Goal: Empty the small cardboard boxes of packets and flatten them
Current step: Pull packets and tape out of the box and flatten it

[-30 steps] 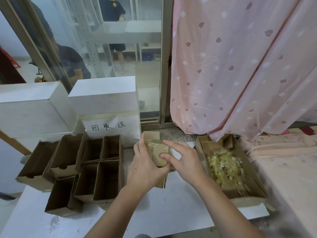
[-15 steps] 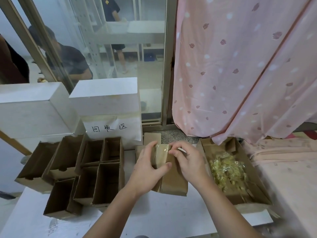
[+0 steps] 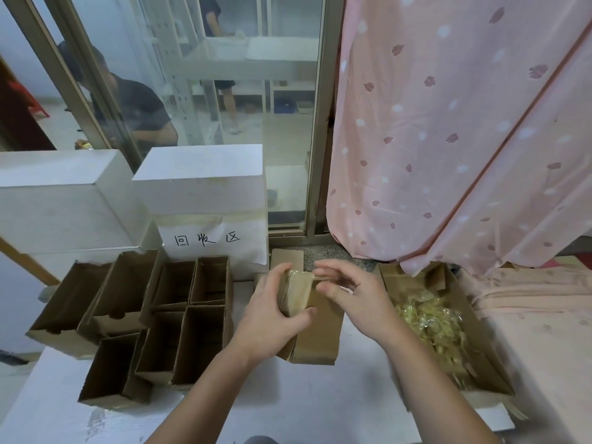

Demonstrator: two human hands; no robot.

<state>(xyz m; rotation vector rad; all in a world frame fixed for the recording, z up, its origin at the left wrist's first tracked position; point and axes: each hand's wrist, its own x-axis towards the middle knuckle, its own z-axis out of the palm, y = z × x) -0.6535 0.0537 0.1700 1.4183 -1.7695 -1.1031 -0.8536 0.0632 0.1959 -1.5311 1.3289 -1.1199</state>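
Note:
A small brown cardboard box point(image 3: 318, 334) stands upright on the white table point(image 3: 304, 408), its top sealed with clear tape. My left hand point(image 3: 272, 318) grips its left side, thumb on the front face. My right hand point(image 3: 355, 296) pinches a strip of clear tape at the box's top right edge. Several opened small boxes point(image 3: 179, 318) stand in a cluster to the left. A larger open cardboard box point(image 3: 413, 280) to the right holds a heap of clear yellowish packets point(image 3: 432, 322).
Two white boxes point(image 3: 198, 184) stand behind the cluster, one bearing a handwritten paper label point(image 3: 208, 240). A pink curtain point(image 3: 448, 123) hangs at the right over pink cloth point(image 3: 544, 315). Behind the glass point(image 3: 224, 91), people are visible.
The box moved from lying in both hands to standing upright on the table. My right hand shifted to its top edge and now pulls the tape rightward.

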